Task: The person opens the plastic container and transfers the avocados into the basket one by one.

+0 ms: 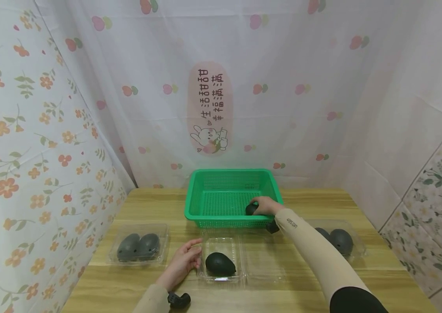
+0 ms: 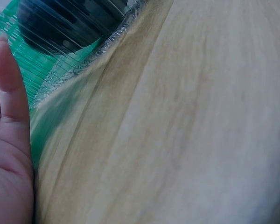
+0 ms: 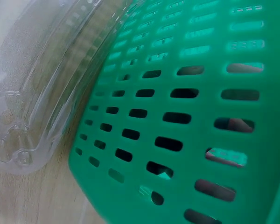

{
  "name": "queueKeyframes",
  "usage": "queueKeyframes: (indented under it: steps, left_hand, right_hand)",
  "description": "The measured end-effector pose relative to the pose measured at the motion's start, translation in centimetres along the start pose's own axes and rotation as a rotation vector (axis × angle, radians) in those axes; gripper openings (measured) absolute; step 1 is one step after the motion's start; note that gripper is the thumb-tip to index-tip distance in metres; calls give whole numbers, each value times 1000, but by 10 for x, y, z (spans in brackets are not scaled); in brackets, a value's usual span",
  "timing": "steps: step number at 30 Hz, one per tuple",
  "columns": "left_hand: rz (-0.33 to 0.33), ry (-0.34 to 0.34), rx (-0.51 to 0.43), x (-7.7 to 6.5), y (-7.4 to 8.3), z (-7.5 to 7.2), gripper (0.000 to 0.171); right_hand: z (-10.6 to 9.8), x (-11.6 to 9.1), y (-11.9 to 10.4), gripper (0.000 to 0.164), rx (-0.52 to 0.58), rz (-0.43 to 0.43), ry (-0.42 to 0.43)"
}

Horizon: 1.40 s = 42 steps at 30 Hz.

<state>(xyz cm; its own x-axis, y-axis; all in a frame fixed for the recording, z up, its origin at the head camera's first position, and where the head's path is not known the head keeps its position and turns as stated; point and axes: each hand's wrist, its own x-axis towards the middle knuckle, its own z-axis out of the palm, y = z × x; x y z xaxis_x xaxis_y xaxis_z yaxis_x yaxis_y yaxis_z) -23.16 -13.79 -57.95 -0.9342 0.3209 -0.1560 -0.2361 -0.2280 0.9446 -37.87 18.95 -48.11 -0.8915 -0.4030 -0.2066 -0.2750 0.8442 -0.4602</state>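
Note:
In the head view my right hand point(image 1: 266, 205) reaches over the front right rim of the green basket point(image 1: 190, 204) and grips a dark avocado point(image 1: 250, 209) inside it. The basket's slotted wall point(image 3: 144, 114) hides most of that hand in the right wrist view. My left hand point(image 1: 185, 260) rests its extended fingers against the left side of a clear plastic clamshell box point(image 1: 221, 243). One dark avocado point(image 1: 220, 264) lies in this box, near its front. The box's clear lid point(image 1: 264, 261) lies folded out to the right.
To the left stands a clear box point(image 1: 164, 243) with two dark avocados point(image 1: 138, 247). Another clear box point(image 1: 356, 239) with two avocados point(image 1: 341, 242) is at the right, partly behind my right sleeve. All rest on a wooden table point(image 1: 103, 282), with a patterned curtain point(image 1: 283, 121) behind.

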Motion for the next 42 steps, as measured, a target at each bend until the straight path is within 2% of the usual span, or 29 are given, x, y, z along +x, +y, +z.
queueKeyframes:
  steps: [12,22,28,34,38,42]
  left_hand:
    - [-1,-10,-8,-1,0,0,56]
    - [-4,-10,-8,-2,1,1,56]
    - [4,-21,-5,0,-1,0,57]
    - [21,-33,-6,2,-1,-2,58]
    - [2,-33,-4,1,-1,-1,59]
    - [-13,-33,-6,0,0,0,59]
  right_hand:
    - [-2,-3,2,56,76,-24,2]
    - [-9,-15,-1,48,117,-97,95]
    - [-4,-36,-16,46,204,-159,167]
    - [3,-57,-41,49,249,-294,232]
    - [8,-69,-57,49,274,-357,224]
    - [19,-78,-74,52,300,-405,176]
